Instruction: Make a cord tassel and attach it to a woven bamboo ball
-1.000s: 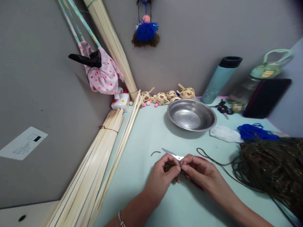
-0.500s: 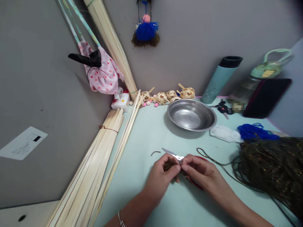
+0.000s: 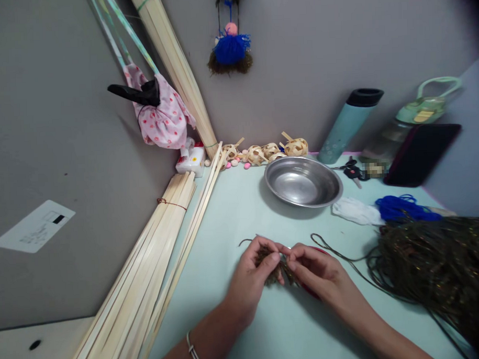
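Observation:
Between my fingers is a small bundle of dark brown yarn (image 3: 273,277), its strands fanning out below. My left hand (image 3: 248,276) is closed around its left side, thumb pressed on top. With thumb and forefinger, my right hand (image 3: 319,270) pinches strands at the bundle's right edge. Beneath my hands lie scissors with red handles (image 3: 311,292), mostly hidden. A short cut piece of brown yarn (image 3: 245,241) rests just beyond my left fingers. To the right is a large heap of the same brown yarn (image 3: 431,267), and one loose loop reaches toward my right hand.
Beyond my hands stands a steel bowl (image 3: 302,182). White yarn (image 3: 356,211) and blue yarn (image 3: 405,209) lie to its right. Bamboo strips (image 3: 148,266) run along the left side. Woven balls (image 3: 295,146), a tumbler (image 3: 349,126) and a phone (image 3: 421,155) line the back.
My left fingers have shifted over the scissors' blades, covering them. More of the yarn bundle shows, its strands spread toward my right hand, which has barely moved.

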### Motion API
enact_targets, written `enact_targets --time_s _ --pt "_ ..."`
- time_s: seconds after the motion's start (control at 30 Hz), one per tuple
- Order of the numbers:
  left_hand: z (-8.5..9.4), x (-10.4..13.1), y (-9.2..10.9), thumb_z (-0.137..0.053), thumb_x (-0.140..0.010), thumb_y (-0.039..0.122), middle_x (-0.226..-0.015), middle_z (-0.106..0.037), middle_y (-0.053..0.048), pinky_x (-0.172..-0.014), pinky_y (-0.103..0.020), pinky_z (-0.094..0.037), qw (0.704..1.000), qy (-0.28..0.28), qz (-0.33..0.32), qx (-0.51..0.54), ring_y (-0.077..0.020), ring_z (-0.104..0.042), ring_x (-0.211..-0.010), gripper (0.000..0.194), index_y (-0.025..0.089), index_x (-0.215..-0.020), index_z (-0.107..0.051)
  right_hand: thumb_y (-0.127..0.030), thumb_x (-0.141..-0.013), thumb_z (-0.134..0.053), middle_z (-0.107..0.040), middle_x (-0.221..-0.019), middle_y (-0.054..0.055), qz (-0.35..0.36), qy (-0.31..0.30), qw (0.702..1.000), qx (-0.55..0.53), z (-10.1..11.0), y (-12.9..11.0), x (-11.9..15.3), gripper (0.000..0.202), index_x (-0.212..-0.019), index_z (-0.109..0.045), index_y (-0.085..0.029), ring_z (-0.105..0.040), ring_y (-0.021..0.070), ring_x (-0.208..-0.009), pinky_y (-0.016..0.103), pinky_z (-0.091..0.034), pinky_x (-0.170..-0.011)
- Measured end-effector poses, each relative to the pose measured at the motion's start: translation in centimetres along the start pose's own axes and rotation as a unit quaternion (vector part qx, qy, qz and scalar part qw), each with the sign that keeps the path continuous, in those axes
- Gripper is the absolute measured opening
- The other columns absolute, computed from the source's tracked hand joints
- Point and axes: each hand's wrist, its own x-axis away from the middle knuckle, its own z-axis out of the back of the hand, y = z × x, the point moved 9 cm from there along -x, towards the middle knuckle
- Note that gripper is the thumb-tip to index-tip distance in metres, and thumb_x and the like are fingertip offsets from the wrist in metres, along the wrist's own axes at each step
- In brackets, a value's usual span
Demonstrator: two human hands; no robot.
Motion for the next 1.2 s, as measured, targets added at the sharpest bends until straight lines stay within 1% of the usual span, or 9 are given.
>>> enact_targets --time_s 0.1,0.2,0.37,0.5,0.57,0.7,0.87,1.07,1.2 --pt "0.5 0.0 -0.1 -0.062 -0.09 0.031 -0.09 -0.061 0.0 -0.066 -0.026 -0.043 0.998 0.019 -0.002 -0.052 -0.0071 -0.055 -0.062 0.015 0.018 -0.091 -0.055 -0.046 -0.092 -0.064 -0.054 -0.065 -0.003 -0.007 0.036 0.999 0.021 0.9 0.2 0.1 0.029 -0.08 -0.06 -0.02 -0.04 0.0114 -0.058 0.027 -0.03 -0.057" --pt "0.3 0.0 -0.5 -0.066 -0.086 0.033 -0.083 -0.057 0.002 -0.065 -0.026 -0.044 0.997 0.007 0.021 -0.071 -0.008 -0.055 -0.061 0.02 0.018 -0.092 -0.055 -0.049 -0.091 -0.064 -0.05 -0.063 -0.004 -0.022 0.052 0.998 0.024 1.2 0.3 0.3 0.031 -0.082 -0.061 -0.019 -0.037 0.0102 -0.056 0.026 -0.027 -0.053" --pt "-0.4 0.0 -1.2 -0.071 -0.08 0.033 -0.076 -0.056 0.001 -0.063 -0.026 -0.045 0.996 -0.026 0.056 -0.062 -0.01 -0.054 -0.063 0.023 0.017 -0.088 -0.056 -0.05 -0.091 -0.063 -0.057 -0.068 -0.001 -0.026 0.041 0.999 0.015 0.8 -0.3 0.5 0.031 -0.085 -0.062 -0.019 -0.048 0.0131 -0.061 0.027 -0.032 -0.056" --pt "0.1 -0.2 -1.1 -0.068 -0.083 0.033 -0.075 -0.055 0.003 -0.063 -0.025 -0.043 0.997 -0.002 0.048 -0.058 -0.0085 -0.054 -0.058 0.021 0.017 -0.084 -0.055 -0.053 -0.095 -0.055 -0.05 -0.063 -0.003 -0.02 0.067 0.996 0.064 1.4 -0.9 0.5 0.033 -0.094 -0.063 -0.021 -0.043 0.0134 -0.058 0.027 -0.031 -0.054" --pt "0.3 -0.3 -0.9 -0.067 -0.084 0.033 -0.079 -0.056 0.002 -0.064 -0.025 -0.044 0.998 0.006 0.034 -0.056 -0.0081 -0.054 -0.059 0.02 0.017 -0.086 -0.055 -0.053 -0.096 -0.052 -0.051 -0.065 -0.003 -0.019 0.047 0.996 0.072 1.1 -0.9 0.4 0.035 -0.093 -0.062 -0.02 -0.044 0.014 -0.06 0.027 -0.032 -0.057" --pt "0.6 -0.2 -0.8 -0.065 -0.085 0.031 -0.081 -0.055 0.003 -0.065 -0.025 -0.043 0.997 0.019 0.027 -0.065 -0.0076 -0.055 -0.06 0.017 0.018 -0.088 -0.055 -0.049 -0.097 -0.052 -0.058 -0.07 0.0 -0.006 -0.014 0.997 0.079 -0.2 -0.8 0.1 0.037 -0.078 -0.06 -0.019 -0.044 0.0138 -0.063 0.027 -0.033 -0.059" --pt "0.6 -0.1 -0.9 -0.062 -0.084 0.027 -0.08 -0.055 0.003 -0.066 -0.026 -0.044 0.996 0.025 0.039 -0.079 -0.0079 -0.056 -0.059 0.013 0.018 -0.087 -0.054 -0.046 -0.096 -0.057 -0.057 -0.065 -0.003 -0.01 0.012 0.999 0.049 0.1 -0.5 -0.1 0.03 -0.081 -0.059 -0.02 -0.042 0.0118 -0.059 0.026 -0.031 -0.057" --pt "0.2 -0.2 -1.1 -0.062 -0.082 0.027 -0.08 -0.056 0.003 -0.062 -0.026 -0.043 0.996 0.009 0.049 -0.077 -0.0079 -0.055 -0.058 0.013 0.017 -0.087 -0.054 -0.045 -0.092 -0.063 -0.061 -0.069 -0.001 -0.018 0.023 0.999 0.014 0.5 0.4 0.0 0.027 -0.087 -0.06 -0.02 -0.052 0.0146 -0.064 0.029 -0.035 -0.061" --pt "0.0 -0.3 -1.1 -0.064 -0.079 0.027 -0.071 -0.054 0.003 -0.061 -0.025 -0.041 0.995 -0.001 0.056 -0.088 -0.0092 -0.054 -0.058 0.015 0.017 -0.084 -0.054 -0.046 -0.091 -0.065 -0.06 -0.069 -0.001 -0.017 0.027 0.999 0.009 0.7 1.0 0.1 0.026 -0.089 -0.06 -0.02 -0.055 0.0162 -0.066 0.029 -0.035 -0.061"
